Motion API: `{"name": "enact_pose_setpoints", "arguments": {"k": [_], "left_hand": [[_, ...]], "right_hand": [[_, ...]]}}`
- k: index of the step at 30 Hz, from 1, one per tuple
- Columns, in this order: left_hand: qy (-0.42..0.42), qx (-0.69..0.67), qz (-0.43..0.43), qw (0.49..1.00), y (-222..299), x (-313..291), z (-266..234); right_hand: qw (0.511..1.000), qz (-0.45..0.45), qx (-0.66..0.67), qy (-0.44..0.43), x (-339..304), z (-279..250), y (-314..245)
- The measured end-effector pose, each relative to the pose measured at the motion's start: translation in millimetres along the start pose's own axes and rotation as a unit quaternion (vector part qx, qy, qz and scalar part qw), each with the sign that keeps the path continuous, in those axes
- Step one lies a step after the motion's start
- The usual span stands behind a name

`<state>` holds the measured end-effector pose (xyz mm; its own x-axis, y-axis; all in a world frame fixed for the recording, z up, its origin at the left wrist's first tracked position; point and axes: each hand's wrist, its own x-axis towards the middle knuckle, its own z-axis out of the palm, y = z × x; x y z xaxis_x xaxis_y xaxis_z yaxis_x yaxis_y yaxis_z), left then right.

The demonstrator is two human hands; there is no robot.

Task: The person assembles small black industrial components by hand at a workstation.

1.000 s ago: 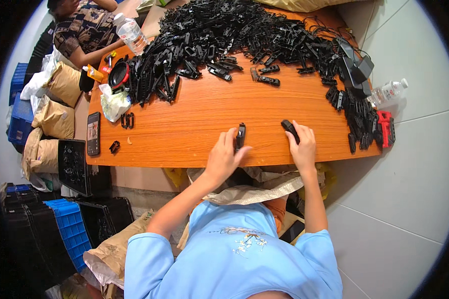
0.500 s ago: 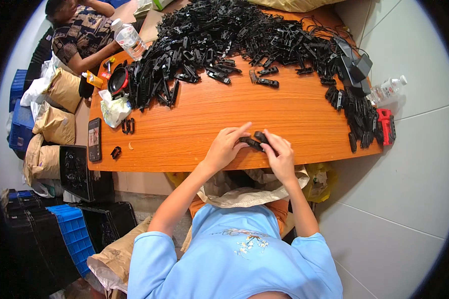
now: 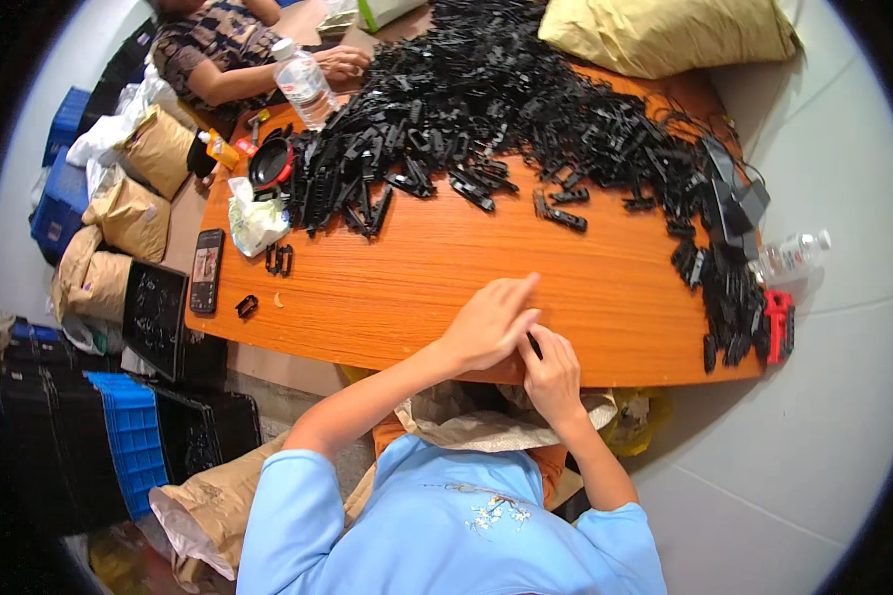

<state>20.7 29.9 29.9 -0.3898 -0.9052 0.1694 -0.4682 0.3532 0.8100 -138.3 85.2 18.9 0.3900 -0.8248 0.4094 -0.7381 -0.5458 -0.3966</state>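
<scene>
My right hand (image 3: 552,375) is closed around a small black plastic clip-like piece (image 3: 535,345), of which only a short end shows between thumb and fingers. Against it rests my left hand (image 3: 488,325), its fingers stretched out toward the upper right and its thumb touching the right fingertips. Whether anything lies under the left palm is hidden. Both hands are over the front edge of the wooden table (image 3: 397,297). Beyond them spreads a large heap of black plastic clips (image 3: 486,109), with a few loose clips (image 3: 563,213) at its near side.
An open woven sack (image 3: 486,434) sits at my lap below the table edge. On the left are a phone (image 3: 205,271), a water bottle (image 3: 305,84) and a co-worker's hand (image 3: 343,62) by the heap. A red tool (image 3: 779,325) lies at the right corner.
My hands have come together, and the black pieces visible between them are now mostly covered. The co-worker's hand has reached the heap's edge. The whole view has shifted.
</scene>
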Motion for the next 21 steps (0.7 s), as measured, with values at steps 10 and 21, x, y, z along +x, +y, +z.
{"name": "enact_pose_setpoints", "arguments": {"k": [10,21], "left_hand": [[0.003,0.166,0.095,0.982,-9.7,21.2,36.5],[0.095,0.199,0.048,0.974,-22.3,24.1,13.7]], "right_hand": [[1.000,-0.006,0.014,0.004,-3.4,3.5,11.6],[0.996,-0.041,0.071,-0.039,-11.1,-3.7,12.6]]}}
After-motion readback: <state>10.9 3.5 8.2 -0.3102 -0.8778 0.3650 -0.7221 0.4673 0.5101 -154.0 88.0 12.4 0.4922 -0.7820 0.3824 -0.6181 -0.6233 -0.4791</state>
